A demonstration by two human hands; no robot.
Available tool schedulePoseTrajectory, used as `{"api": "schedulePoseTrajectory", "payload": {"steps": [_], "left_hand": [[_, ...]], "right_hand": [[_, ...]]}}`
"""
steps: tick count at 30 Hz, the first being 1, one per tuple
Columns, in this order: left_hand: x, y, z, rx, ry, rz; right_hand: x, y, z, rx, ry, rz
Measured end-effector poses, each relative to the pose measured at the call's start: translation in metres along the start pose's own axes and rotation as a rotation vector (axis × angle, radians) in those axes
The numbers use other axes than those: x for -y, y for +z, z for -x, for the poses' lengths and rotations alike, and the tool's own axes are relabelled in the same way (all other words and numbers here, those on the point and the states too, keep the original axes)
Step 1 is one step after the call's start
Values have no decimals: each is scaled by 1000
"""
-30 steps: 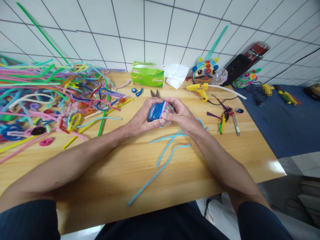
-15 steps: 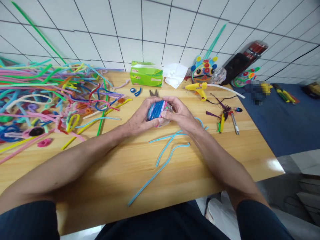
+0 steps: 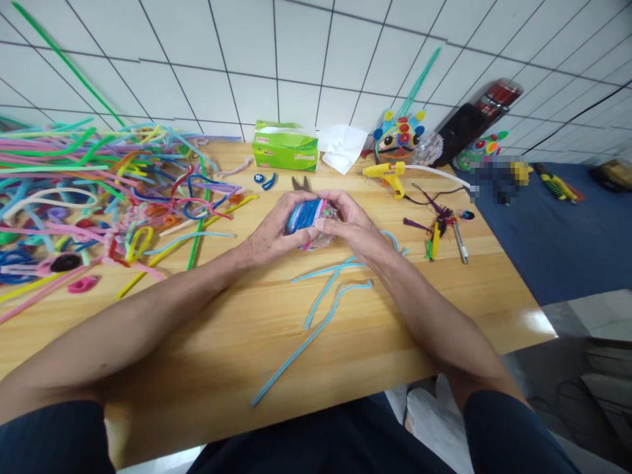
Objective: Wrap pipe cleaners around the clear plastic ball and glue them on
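From here, I see the left hand (image 3: 274, 232) and right hand (image 3: 351, 224) both gripping a rounded craft piece (image 3: 309, 220), wound with blue strands, above the wooden table (image 3: 207, 368). Taking that piece as the landmark, the dark-tipped pliers (image 3: 301, 184) lie just beyond it, the green tissue pack (image 3: 286, 148) farther behind, the yellow glue gun (image 3: 390, 174) off to its right, and light-blue pipe cleaners (image 3: 316, 334) on its near side.

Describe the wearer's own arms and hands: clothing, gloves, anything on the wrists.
Left hand and right hand are ungloved, with no watch or bracelet visible on either wrist. Left sleeve and right sleeve are short, plain and dark navy or black; both forearms are uncovered. No cables or printed markings visible on them.
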State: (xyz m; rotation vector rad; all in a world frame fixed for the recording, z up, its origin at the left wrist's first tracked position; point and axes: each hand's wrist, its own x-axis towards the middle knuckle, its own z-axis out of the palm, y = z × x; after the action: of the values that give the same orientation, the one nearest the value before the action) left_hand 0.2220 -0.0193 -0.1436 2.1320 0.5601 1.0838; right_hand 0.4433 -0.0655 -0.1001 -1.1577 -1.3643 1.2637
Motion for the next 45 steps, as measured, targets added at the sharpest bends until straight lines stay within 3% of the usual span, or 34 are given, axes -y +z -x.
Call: {"api": "schedulePoseTrajectory", "payload": {"steps": [16,23,45], "left_hand": [[13,0,-1,-7,142,32],[12,-1,0,13,136,-13],[9,1,1,5,106,-38]], "right_hand": [[1,-2,2,7,-105,182],[4,-8,1,40,-74,203],[0,1,4,-97,-169,323]]}}
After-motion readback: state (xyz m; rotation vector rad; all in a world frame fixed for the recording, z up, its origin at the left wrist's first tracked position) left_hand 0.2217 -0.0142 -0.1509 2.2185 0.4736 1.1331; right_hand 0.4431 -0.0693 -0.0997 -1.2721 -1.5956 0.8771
